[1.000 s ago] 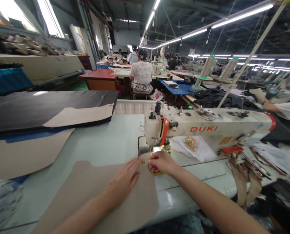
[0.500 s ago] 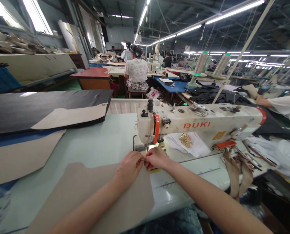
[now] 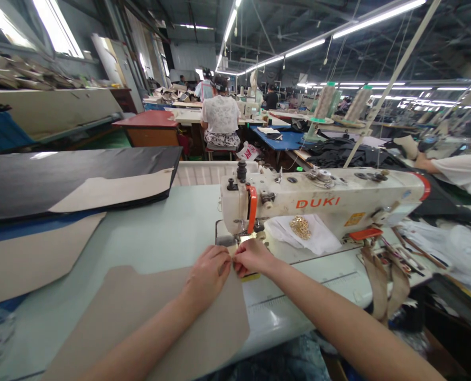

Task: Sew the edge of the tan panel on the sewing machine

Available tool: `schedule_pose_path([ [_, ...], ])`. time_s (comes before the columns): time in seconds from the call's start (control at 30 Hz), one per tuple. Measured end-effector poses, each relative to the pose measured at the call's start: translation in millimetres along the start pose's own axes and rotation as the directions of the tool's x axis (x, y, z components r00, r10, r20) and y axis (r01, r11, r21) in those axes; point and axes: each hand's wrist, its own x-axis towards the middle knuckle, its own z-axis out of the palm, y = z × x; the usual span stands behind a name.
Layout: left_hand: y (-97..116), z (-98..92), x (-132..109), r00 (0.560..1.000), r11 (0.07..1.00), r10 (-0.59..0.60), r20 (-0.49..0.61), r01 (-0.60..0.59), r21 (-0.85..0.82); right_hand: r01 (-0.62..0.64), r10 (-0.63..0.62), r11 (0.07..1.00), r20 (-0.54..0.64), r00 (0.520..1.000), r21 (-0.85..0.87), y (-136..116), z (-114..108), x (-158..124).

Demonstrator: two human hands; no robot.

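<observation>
At the needle | left hand (image 3: 208,271), right hand (image 3: 251,257) pinch beige panel (image 3: 140,323) corner | panel runs toward viewer-left

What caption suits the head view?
Both hands, left hand and right hand, pinch a tan panel beside the sewing machine.

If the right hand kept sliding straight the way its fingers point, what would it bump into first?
Its fingers point left, so the right hand would first meet the left hand, whose fingertips already seem to touch it at the corner of the tan panel, just before the DUKI sewing machine. Depth is hard to judge.
</observation>
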Motion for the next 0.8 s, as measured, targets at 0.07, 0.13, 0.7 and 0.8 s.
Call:
schedule_pose_path([
  [0.07,0.5,1.2,0.2,0.999,0.998,0.040,-0.010,-0.040,0.043,0.010,-0.010,1.000,0.023,1.000,-0.026,-0.6,-0.9,0.0],
  [0.13,0.0,3.5,0.1,0.998,0.994,0.066,0.009,-0.066,0.090,0.024,-0.022,0.998,0.029,0.999,-0.056,-0.3,-1.1,0.5],
  [0.7,-2.5,8.3,2.0,0.995,0.986,0.058,0.085,-0.070,0.150,0.457,-0.616,0.630,-0.046,0.786,-0.628,39.3,-11.7,-23.5],
  [0.8,-0.7,7.0,1.9,0.995,0.987,0.053,0.084,-0.065,0.149,0.495,-0.763,0.376,0.041,0.645,-0.783,50.6,-8.1,-20.4],
])
